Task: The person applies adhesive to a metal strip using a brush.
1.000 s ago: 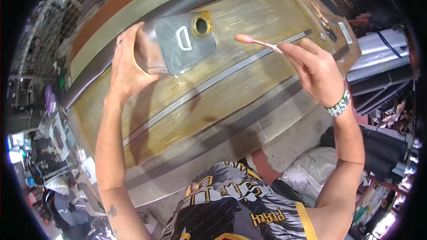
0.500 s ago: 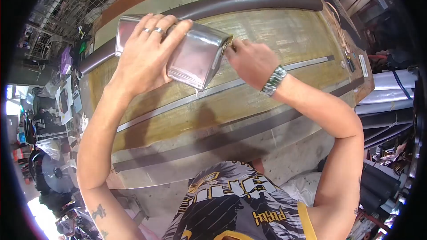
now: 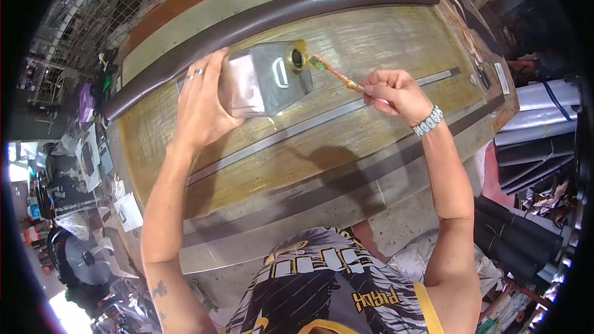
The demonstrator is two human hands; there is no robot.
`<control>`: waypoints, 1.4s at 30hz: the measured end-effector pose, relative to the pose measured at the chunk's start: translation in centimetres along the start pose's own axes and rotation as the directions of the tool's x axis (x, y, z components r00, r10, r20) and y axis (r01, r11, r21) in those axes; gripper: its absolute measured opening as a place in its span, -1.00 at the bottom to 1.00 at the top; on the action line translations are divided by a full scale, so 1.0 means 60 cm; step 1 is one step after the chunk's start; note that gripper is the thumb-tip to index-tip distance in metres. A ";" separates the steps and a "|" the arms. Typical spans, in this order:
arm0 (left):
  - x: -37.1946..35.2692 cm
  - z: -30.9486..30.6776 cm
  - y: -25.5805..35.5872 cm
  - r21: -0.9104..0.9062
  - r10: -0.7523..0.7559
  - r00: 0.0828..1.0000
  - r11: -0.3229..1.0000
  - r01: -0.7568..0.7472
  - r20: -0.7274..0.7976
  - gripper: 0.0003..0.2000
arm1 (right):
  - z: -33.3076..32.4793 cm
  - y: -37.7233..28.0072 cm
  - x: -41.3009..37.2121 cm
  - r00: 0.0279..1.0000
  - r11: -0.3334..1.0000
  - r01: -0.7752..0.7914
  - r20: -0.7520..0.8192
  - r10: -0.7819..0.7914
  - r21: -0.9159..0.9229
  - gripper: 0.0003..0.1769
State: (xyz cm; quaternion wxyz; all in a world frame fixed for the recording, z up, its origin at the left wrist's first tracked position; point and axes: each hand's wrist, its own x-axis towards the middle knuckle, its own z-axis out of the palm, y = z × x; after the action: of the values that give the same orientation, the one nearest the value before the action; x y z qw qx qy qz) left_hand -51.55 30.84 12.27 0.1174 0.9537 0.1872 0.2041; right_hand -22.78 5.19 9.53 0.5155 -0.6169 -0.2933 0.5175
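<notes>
While left hand [image 3: 201, 108] clamps a metal can [image 3: 266, 77] over the stained workbench [image 3: 297, 148], right hand [image 3: 396, 94] pinches a brush [image 3: 337, 75].

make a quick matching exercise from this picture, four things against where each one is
Things:
1 metal can
2 brush
3 beaded band
4 dark padded roll

Places:
a around the wrist of the right hand
b along the far edge of the board
c held by the left hand
d held in the right hand

Pairs: 1-c, 2-d, 3-a, 4-b
</notes>
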 end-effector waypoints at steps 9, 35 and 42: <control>-0.031 0.080 -0.004 -0.245 -0.121 0.989 0.965 0.097 -0.087 0.12 | 0.007 -0.037 -0.005 0.984 0.936 0.113 -0.094 -0.152 -0.334 -0.79; 0.061 -0.026 0.082 0.365 0.368 0.914 0.838 -0.405 0.168 -0.15 | 0.101 0.000 0.081 0.879 0.103 0.184 0.117 -0.462 -0.977 -0.80; 0.056 -0.003 0.085 0.316 0.329 0.913 0.862 -0.395 0.242 -0.10 | 0.018 0.060 0.109 0.995 0.875 0.102 0.058 -0.085 -0.473 -0.71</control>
State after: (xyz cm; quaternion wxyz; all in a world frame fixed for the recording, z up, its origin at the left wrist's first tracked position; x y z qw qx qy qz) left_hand -47.19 27.65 15.11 -0.0826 0.9914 0.0267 0.0980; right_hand -22.48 10.32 4.00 0.3677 -0.7000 -0.4497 0.4154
